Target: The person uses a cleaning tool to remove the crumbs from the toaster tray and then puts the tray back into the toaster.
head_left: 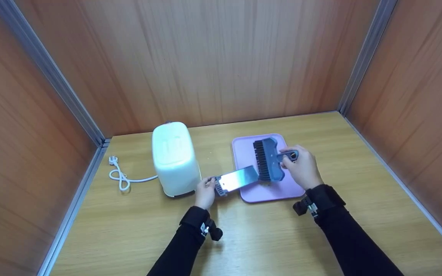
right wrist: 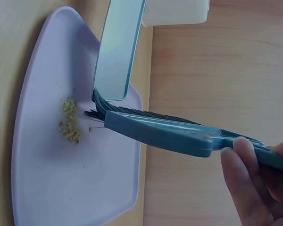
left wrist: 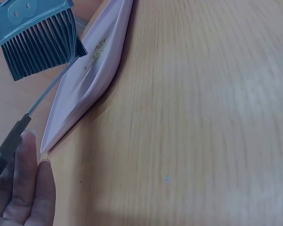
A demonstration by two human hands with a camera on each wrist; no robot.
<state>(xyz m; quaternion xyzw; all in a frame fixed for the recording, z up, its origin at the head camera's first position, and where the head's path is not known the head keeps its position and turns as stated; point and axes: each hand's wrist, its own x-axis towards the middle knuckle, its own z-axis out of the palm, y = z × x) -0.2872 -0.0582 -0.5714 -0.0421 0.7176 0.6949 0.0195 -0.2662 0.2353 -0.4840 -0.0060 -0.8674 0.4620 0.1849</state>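
My left hand holds a flat metal crumb tray by its dark, slotted end. The metal tilts down over a pinkish-purple serving tray. Fingers and thumb of my right hand grip the handle of a blue-grey hand brush with dark bristles. In the right wrist view the bristles bend against the far end of the crumb tray. Small yellowish-brown crumbs lie in a pile on the purple tray, beneath the brush.
Left of my left hand stands a white, rounded box-shaped appliance. Its white cord lies looped on the wooden table, ending in a plug. Wood-patterned panels enclose the back and sides.
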